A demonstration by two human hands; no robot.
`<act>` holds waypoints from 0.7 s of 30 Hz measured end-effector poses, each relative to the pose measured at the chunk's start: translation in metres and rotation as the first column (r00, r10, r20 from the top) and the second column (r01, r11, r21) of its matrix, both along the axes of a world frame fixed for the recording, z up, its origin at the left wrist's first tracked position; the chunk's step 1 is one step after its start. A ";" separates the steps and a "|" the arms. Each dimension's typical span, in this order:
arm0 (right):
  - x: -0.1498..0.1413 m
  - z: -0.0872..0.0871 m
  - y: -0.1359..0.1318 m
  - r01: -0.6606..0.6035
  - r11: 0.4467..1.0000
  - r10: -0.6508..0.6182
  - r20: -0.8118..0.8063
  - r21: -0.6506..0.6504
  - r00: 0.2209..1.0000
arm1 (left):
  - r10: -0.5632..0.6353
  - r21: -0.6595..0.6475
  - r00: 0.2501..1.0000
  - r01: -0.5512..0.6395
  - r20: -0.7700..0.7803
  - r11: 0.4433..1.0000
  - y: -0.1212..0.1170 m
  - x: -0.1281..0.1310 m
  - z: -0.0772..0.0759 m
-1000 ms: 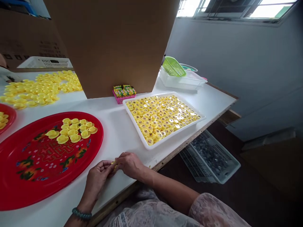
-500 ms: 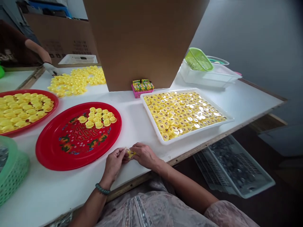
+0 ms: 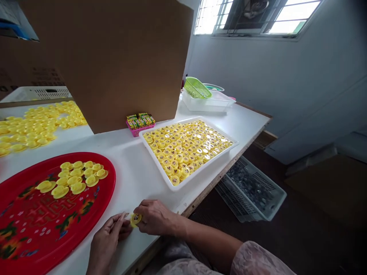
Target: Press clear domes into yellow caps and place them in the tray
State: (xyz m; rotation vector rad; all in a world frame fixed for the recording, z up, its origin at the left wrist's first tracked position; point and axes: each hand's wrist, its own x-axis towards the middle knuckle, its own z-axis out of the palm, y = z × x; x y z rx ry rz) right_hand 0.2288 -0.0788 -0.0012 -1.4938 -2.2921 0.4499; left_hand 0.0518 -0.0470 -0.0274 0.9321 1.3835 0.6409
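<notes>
At the table's front edge, my right hand (image 3: 156, 217) is closed in a pinch on a small round yellow disc (image 3: 135, 219) with a dark printed picture on its face. Just left of it, my left hand (image 3: 110, 233) is closed, thumb against fingers. A small whitish, see-through bit shows at its fingertips, too small to name. The fingertips of both hands are close together. A red tray (image 3: 110, 172) with a flower pattern lies to the left, bearing several yellow hat-shaped pieces (image 3: 76, 175). Beyond my hands, a white tray (image 3: 172, 187) is filled with printed yellow discs (image 3: 183, 147).
A tall cardboard sheet (image 3: 123, 65) stands across the table. Before it sits a pink basket (image 3: 139, 131) of small packets. More yellow pieces (image 3: 37, 124) lie at the far left. A green basket (image 3: 197, 88) rests on a white bin (image 3: 208, 103). Below the edge is a crate (image 3: 275, 210).
The view has turned right, shifting everything leftward and bringing a window into sight. The yellow disc was between both hands; now it shows in my right fingers, face toward me.
</notes>
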 end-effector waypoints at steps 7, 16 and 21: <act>0.063 0.063 -0.007 0.238 0.967 -0.206 -0.270 0.089 0.941 | -0.011 0.026 0.998 0.012 -0.061 1.000 -0.002 0.001 0.002; 0.196 0.090 0.020 0.586 0.810 -0.586 0.006 0.004 0.810 | 0.029 -0.001 0.999 -0.029 -0.035 1.000 -0.004 0.004 0.004; 0.200 0.068 0.028 0.574 0.814 -0.573 0.042 -0.086 0.819 | 0.040 0.026 0.999 -0.039 -0.036 0.999 -0.005 0.004 0.004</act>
